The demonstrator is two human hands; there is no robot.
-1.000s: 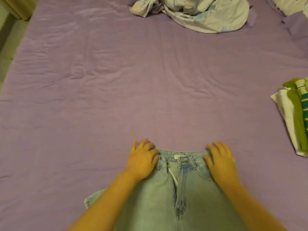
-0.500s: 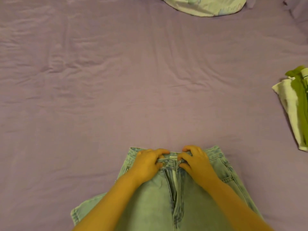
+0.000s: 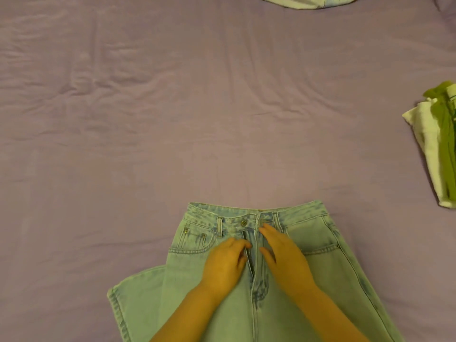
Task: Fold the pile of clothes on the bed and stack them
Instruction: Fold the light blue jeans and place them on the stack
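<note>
Light-blue jeans (image 3: 320,272) lie flat on the purple bed sheet (image 3: 172,119), front side up, waistband pointing away from me and the fly unzipped. One leg hem sticks out at the lower left. My left hand (image 3: 225,264) rests just left of the zip, its fingertips curled onto the fly's edge. Just right of the zip, my right hand (image 3: 283,257) lies flat with its fingers stretched toward the waistband button. Both forearms cover the jeans' lower middle.
A folded stack of white and green clothes (image 3: 434,149) sits at the right edge of the bed. The edge of a crumpled pale printed cloth (image 3: 306,0) shows at the top. Wrinkled sheet spreads to the left and beyond the jeans.
My hands went from the outer ends of the waistband to its middle, then slid down along the open fly. The view has tilted down toward the jeans.
</note>
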